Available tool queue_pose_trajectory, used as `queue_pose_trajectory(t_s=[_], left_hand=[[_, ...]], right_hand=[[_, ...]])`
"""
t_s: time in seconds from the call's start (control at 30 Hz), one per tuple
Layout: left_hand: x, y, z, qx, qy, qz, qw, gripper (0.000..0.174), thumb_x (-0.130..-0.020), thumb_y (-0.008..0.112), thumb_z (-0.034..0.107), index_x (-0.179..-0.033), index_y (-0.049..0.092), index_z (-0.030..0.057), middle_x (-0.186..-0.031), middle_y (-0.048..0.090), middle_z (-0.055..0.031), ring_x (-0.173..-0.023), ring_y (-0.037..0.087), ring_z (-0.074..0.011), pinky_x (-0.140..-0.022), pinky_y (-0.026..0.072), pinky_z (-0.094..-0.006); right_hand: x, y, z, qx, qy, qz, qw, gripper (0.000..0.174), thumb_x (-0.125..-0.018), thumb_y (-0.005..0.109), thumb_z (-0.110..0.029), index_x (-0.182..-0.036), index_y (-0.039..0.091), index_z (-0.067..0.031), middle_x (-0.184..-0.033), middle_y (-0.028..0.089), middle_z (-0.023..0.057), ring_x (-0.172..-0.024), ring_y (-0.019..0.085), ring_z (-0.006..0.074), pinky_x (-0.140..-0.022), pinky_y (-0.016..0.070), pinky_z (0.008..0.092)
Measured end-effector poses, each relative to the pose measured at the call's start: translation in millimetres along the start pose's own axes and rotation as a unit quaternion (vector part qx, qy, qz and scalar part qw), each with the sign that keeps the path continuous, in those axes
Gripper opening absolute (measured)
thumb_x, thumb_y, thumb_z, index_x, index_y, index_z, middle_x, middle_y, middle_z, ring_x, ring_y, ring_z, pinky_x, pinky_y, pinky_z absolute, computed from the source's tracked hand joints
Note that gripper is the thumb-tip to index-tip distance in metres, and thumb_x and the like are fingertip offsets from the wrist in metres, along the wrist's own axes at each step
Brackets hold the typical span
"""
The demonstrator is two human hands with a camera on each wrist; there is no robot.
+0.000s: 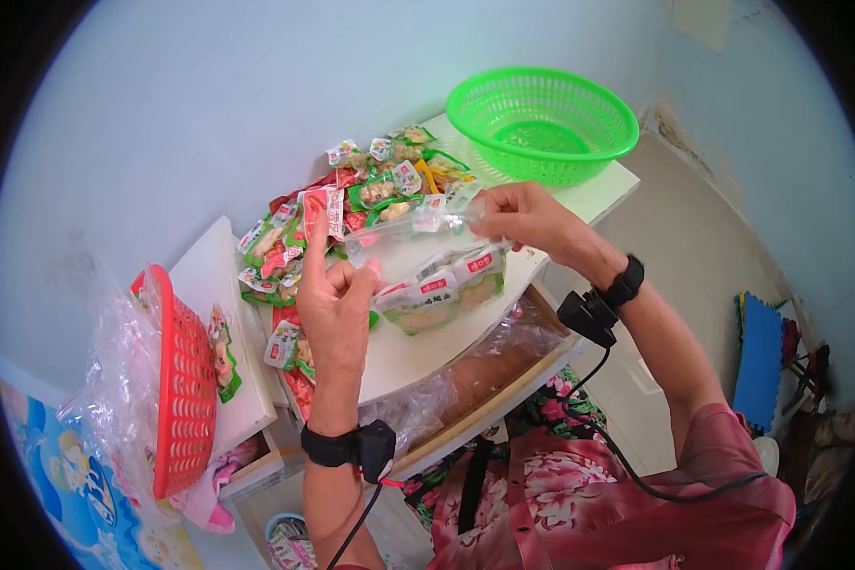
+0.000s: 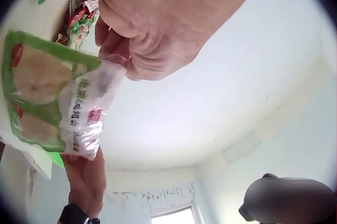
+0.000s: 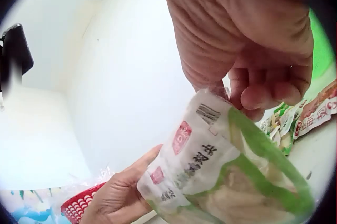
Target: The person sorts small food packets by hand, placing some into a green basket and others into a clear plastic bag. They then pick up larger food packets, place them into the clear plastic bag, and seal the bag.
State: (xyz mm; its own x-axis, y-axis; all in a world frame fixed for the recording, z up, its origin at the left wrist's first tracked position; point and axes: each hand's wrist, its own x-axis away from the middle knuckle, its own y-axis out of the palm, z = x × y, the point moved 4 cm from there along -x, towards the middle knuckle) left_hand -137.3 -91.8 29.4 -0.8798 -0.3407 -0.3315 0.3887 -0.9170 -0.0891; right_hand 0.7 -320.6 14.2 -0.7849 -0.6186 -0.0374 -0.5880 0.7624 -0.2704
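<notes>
A clear plastic bag (image 1: pixel 399 228) is stretched between both hands above the white tabletop. Inside it sit green-and-white snack packets (image 1: pixel 437 293) side by side, pale pieces showing through their windows. My left hand (image 1: pixel 331 309) pinches one upper corner of the bag, index finger pointing up. At the opposite corner, my right hand (image 1: pixel 534 223) pinches the bag's edge between thumb and fingers. In the left wrist view, the packets (image 2: pixel 39 90) hang below the left fingers. The right wrist view shows the printed white upper part of a packet (image 3: pixel 184 155) just under the right fingertips.
Many small snack packets (image 1: pixel 380 190) are piled along the wall side of the table. A green plastic basket (image 1: pixel 579 166) stands at the back right. To the left is a tilted red basket (image 1: pixel 185 399) with clear plastic bags. An open drawer (image 1: pixel 494 380) holds more clear plastic.
</notes>
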Motion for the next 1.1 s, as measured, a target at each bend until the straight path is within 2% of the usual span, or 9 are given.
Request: queue_pose_trajectory(t_s=[0.13, 0.23, 0.33, 0.43, 0.53, 0.87, 1.0, 1.07, 1.1], left_hand=[[-4.8, -2.6, -16.0, -0.026, -0.036, -0.032, 0.999, 0.041, -0.087, 0.062, 0.0, -0.127, 0.066, 0.0019, -0.068, 0.053, 0.0077, -0.059, 0.039, -0.0006, -0.056, 0.0336, -0.0196], [-5.4, -0.1, -24.0, -0.03, -0.062, -0.034, 0.997, 0.029, -0.087, 0.061, 0.002, -0.112, 0.074, 0.0017, -0.068, 0.053, 0.0093, -0.06, 0.04, 0.0, -0.055, 0.0319, -0.0193], [-6.7, -2.5, -26.8, -0.061, -0.058, -0.055, 0.995, 0.024, -0.087, 0.06, 0.002, -0.104, 0.077, 0.0017, -0.07, 0.056, 0.0088, -0.061, 0.042, 0.0002, -0.056, 0.0321, -0.0195], [-5.2, -2.2, -25.7, -0.08, -0.075, -0.082, 0.991, 0.023, -0.086, 0.06, 0.003, -0.101, 0.077, 0.0017, -0.072, 0.059, 0.0076, -0.062, 0.045, -0.0003, -0.057, 0.0335, -0.0201], [-1.6, -6.1, -29.1, -0.104, -0.07, -0.087, 0.988, 0.023, -0.087, 0.059, 0.004, -0.102, 0.077, 0.0015, -0.072, 0.061, 0.0056, -0.065, 0.048, -0.002, -0.058, 0.0362, -0.0206], [39.0, -10.8, -78.1, -0.033, -0.073, 0.033, 0.996, 0.047, -0.098, 0.064, 0.012, -0.142, 0.053, 0.0007, -0.118, 0.065, -0.0114, -0.103, 0.061, -0.0147, -0.088, 0.0494, -0.0288], [61.7, -0.5, -90.9, -0.016, -0.068, 0.037, 0.997, 0.051, -0.098, 0.062, 0.009, -0.145, 0.048, -0.0023, -0.121, 0.064, -0.0141, -0.1, 0.062, -0.0164, -0.09, 0.0499, -0.0306], [66.1, 1.3, -93.7, -0.077, -0.025, 0.036, 0.996, 0.051, -0.099, 0.06, 0.01, -0.147, 0.046, -0.0027, -0.122, 0.064, -0.0153, -0.101, 0.065, -0.0187, -0.09, 0.052, -0.0317], [66.9, 2.9, -93.3, -0.079, -0.027, 0.036, 0.996, 0.051, -0.099, 0.059, 0.009, -0.147, 0.046, -0.0026, -0.122, 0.064, -0.0158, -0.101, 0.065, -0.0191, -0.091, 0.0519, -0.0319]], right_hand=[[4.9, -0.8, -3.8, 0.062, -0.043, 0.025, 0.997, 0.02, -0.084, 0.074, -0.019, -0.084, 0.063, -0.0023, -0.074, 0.064, 0.0048, -0.066, 0.061, 0.0145, -0.061, 0.0495, 0.0313], [25.1, 5.7, -49.3, 0.345, -0.286, 0.265, 0.854, 0.027, -0.082, 0.076, -0.021, -0.098, 0.063, -0.0031, -0.082, 0.067, 0.0102, -0.078, 0.066, 0.0266, -0.068, 0.0525, 0.0398], [35.3, 28.2, -84.8, 0.354, -0.435, 0.177, 0.809, 0.034, -0.082, 0.076, -0.025, -0.106, 0.064, -0.0056, -0.09, 0.068, 0.0134, -0.091, 0.065, 0.0348, -0.075, 0.0524, 0.0462], [41.8, 55.4, -84.1, 0.443, -0.373, -0.041, 0.815, 0.032, -0.085, 0.074, -0.026, -0.105, 0.061, -0.0052, -0.094, 0.068, 0.0111, -0.088, 0.065, 0.0329, -0.073, 0.051, 0.0439], [33.8, 58.2, -64.6, 0.517, -0.24, -0.133, 0.811, 0.023, -0.085, 0.071, -0.026, -0.09, 0.061, -0.0061, -0.083, 0.066, 0.0117, -0.079, 0.066, 0.0347, -0.066, 0.0498, 0.0459], [19.1, 30.8, -50.5, 0.387, -0.26, -0.034, 0.884, 0.03, -0.091, 0.066, -0.031, -0.077, 0.066, -0.0052, -0.068, 0.062, 0.0178, -0.066, 0.063, 0.0391, -0.059, 0.0483, 0.0488], [7.4, -26.5, -80.3, 0.258, -0.167, 0.043, 0.95, 0.031, -0.098, 0.065, -0.032, -0.085, 0.07, -0.0043, -0.062, 0.057, 0.0096, -0.059, 0.057, 0.015, -0.056, 0.0461, 0.037], [-4.8, -61.1, -86.6, 0.147, -0.124, 0.139, 0.972, 0.031, -0.101, 0.065, -0.031, -0.102, 0.072, -0.0015, -0.076, 0.061, -0.007, -0.071, 0.051, 0.0025, -0.057, 0.0433, 0.0273], [-12.1, -79.6, -88.3, 0.122, -0.147, 0.184, 0.964, 0.032, -0.101, 0.065, -0.031, -0.105, 0.073, -0.001, -0.077, 0.062, -0.0054, -0.071, 0.051, 0.0034, -0.058, 0.0442, 0.0265]])
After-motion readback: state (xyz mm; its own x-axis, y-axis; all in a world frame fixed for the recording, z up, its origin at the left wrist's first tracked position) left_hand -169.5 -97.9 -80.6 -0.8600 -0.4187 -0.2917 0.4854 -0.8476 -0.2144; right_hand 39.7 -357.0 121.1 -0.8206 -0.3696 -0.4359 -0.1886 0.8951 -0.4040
